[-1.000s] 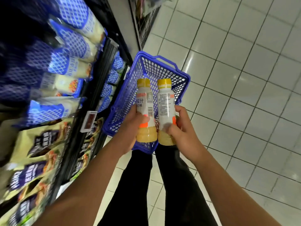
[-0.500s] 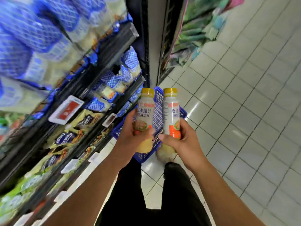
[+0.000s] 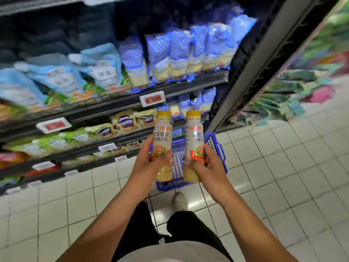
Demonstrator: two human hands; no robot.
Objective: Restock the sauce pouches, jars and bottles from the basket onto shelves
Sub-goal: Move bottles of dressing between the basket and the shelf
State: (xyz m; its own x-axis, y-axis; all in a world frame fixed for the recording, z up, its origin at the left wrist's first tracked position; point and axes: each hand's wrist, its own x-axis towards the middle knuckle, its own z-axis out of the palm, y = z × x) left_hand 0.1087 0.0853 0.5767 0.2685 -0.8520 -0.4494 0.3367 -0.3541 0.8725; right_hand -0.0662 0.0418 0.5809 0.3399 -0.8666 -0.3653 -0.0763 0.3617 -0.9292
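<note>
I hold two salad dressing bottles upright, side by side, above the blue plastic basket (image 3: 217,146) on the floor. My left hand (image 3: 149,161) grips the left bottle (image 3: 162,137) around its lower half. My right hand (image 3: 209,165) grips the right bottle (image 3: 193,137) the same way. Both bottles have yellow caps, white labels and pale yellow sauce at the bottom. The basket's inside is mostly hidden behind the bottles and hands. Dark shelves (image 3: 181,86) rise just beyond, stocked with sauce pouches.
Blue-and-white pouches (image 3: 179,53) fill the upper shelf, pale blue pouches (image 3: 62,78) stand to their left, and yellow-green pouches (image 3: 128,121) lie on the shelf below. Red price tags (image 3: 152,99) hang on the shelf edges. A metal upright (image 3: 251,76) ends the unit. White floor tiles (image 3: 283,167) spread right.
My view has swung up and left from the basket toward the shelves. Both bottles have risen with my hands and now show their front labels.
</note>
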